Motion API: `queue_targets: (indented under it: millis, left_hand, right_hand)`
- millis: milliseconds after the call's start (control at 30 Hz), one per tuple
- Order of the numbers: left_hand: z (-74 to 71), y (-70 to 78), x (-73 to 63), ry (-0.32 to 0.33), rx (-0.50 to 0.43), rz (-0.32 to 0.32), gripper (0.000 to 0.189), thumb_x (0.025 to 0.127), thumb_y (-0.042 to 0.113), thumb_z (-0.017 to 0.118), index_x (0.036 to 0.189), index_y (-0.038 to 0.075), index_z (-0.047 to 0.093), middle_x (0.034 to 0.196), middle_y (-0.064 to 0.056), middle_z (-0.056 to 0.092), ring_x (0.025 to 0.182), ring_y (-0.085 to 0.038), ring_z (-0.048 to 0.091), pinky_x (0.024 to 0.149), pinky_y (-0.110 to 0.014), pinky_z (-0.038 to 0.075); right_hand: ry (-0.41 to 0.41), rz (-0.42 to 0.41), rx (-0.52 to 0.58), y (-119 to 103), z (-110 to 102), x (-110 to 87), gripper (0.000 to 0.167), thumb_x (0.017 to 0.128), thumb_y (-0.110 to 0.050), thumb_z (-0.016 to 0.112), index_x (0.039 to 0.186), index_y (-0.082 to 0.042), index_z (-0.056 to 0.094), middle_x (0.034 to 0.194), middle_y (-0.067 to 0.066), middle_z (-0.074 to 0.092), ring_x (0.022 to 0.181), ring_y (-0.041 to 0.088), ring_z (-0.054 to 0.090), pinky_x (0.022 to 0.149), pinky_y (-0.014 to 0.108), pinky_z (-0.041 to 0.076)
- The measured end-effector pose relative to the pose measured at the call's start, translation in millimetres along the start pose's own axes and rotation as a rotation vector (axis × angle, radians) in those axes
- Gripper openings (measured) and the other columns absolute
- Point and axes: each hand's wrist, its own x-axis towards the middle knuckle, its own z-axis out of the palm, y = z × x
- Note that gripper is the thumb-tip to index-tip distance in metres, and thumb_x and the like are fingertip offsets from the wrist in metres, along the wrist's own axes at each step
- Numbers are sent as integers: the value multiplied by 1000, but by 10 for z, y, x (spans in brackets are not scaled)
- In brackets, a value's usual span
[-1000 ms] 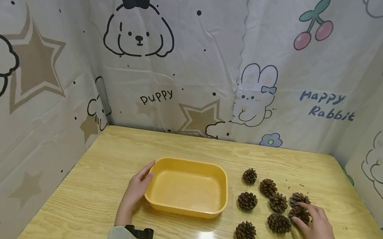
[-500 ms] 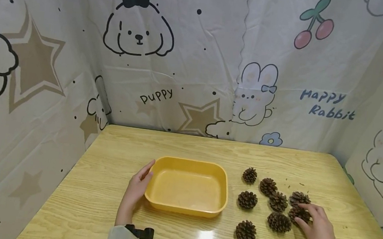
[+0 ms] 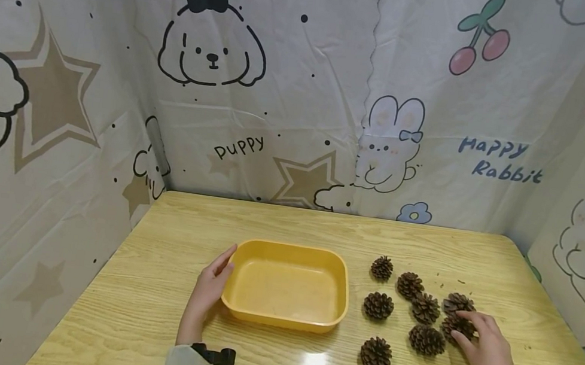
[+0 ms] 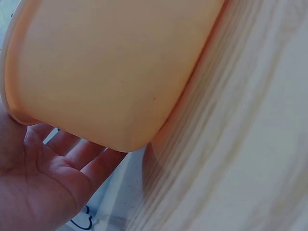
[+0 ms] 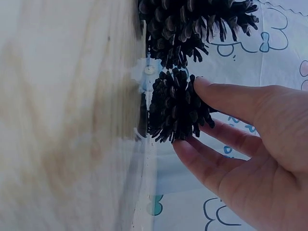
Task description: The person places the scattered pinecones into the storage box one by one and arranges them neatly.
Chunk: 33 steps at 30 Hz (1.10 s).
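A yellow plastic basin [image 3: 285,290] stands on the table. Against its left end rests my left hand [image 3: 211,285], the fingers fairly straight along the outer wall; in the left wrist view, that hand [image 4: 62,178] lies under the end wall of the basin [image 4: 110,72]. On the right, my right hand [image 3: 487,349] pinches a brown pine cone [image 3: 456,327] between thumb and fingers. The right wrist view shows the thumb and fingertips touching opposite sides of this pine cone [image 5: 175,108]. Right beside it, another pine cone [image 3: 457,304] lies slightly farther back.
Several other pine cones lie between the basin and my right hand, among them one pine cone [image 3: 375,356] nearest the front. Small brown crumbs are scattered behind them. A printed cloth [image 3: 303,87] encloses the wooden table [image 3: 173,229] at the back and sides.
The right thumb and fingers have closed slightly on the pine cone. The left hand and the basin stay in place.
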Motion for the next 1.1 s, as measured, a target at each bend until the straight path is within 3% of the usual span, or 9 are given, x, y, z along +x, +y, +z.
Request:
queue_targets:
  millis: [500,933,1100]
  left_hand:
    - [6,13,-9,11,-9,-15,46,105,21,45,150,19,42,157,-12,38,141,-35,42,111,-50,44]
    - [15,-15,27,19,-28,-51,45,105,23,44,150,22,41,158,-8,37,144,-32,39,114,-49,40]
    - [12,-20,27,20,-23,-32,45,105,22,44,150,20,42,158,-9,38,144,-32,38,115,-50,39]
  right_hand:
    - [55,3,41,-57,-50,-16,43,91,-10,67,130,6,53,123,33,47,101,51,56,78,54,57]
    - [153,-57,64,-139,-40,-17,40,93,-13,66,128,3,55,123,28,49,101,46,56,77,54,56]
    - [187,-91,67,-186,-43,9,39,92,-12,67,126,3,57,121,28,50,98,43,56,77,53,56]
